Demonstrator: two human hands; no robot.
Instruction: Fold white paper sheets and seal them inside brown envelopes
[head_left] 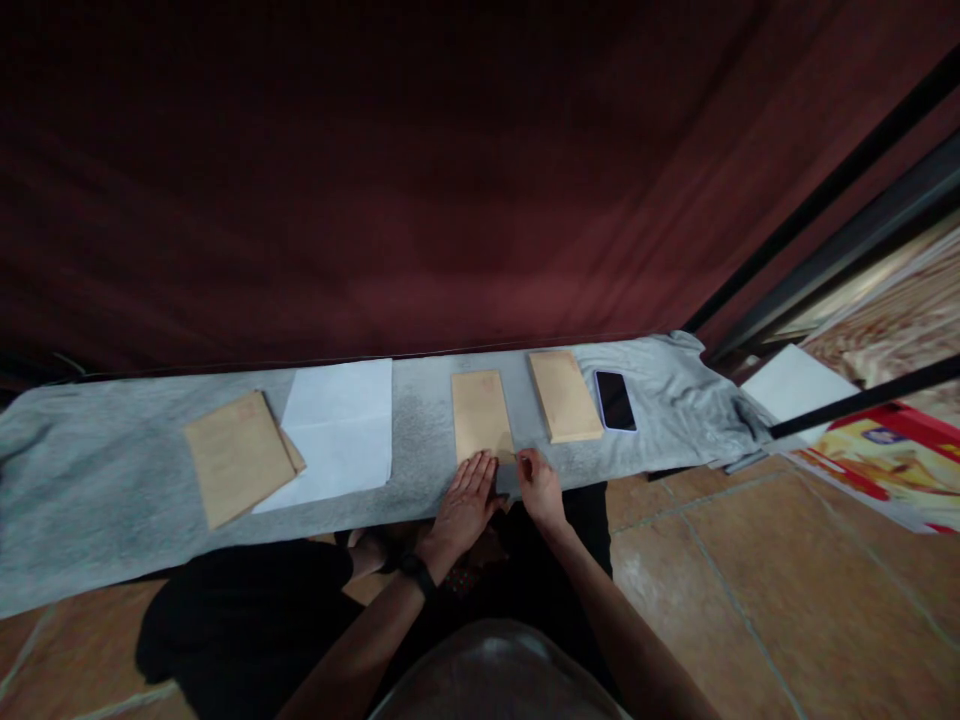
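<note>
A tan envelope (480,412) lies on the grey cloth (112,500) straight ahead of me. My left hand (466,502) rests flat with fingers stretched out, its tips on the envelope's near edge. My right hand (538,486) is beside it with fingers curled, pinching at the envelope's near right corner; what the fingers grip is too small to make out.
A second stack of tan envelopes (564,395) and a dark phone (615,400) lie to the right. To the left are a white sheet (339,432) and more tan envelopes (236,455). A dark red curtain hangs behind. Tiled floor, white paper (795,385) and a red box (892,455) are at right.
</note>
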